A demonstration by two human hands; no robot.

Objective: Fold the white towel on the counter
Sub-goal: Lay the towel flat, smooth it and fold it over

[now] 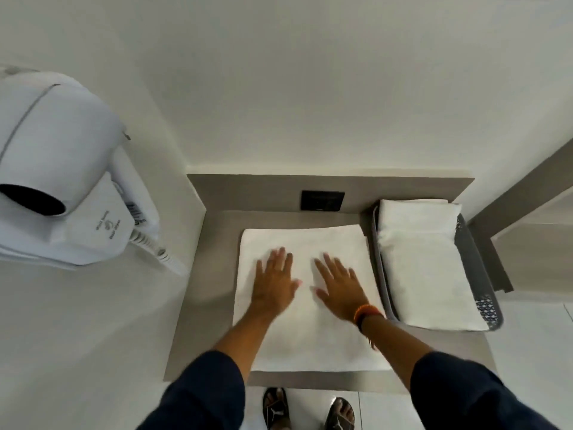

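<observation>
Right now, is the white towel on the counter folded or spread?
Spread flat: the white towel lies as one rectangle under both open hands, left, right. Layers underneath: cannot tell.

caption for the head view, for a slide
Both hands, left hand and right hand, press flat on the white towel on the counter, beside a basket of folded towels.

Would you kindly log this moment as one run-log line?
phase: smoothing | left hand: flat, open on white towel | right hand: flat, open on towel | towel: spread on counter | basket: folded towels inside
</observation>
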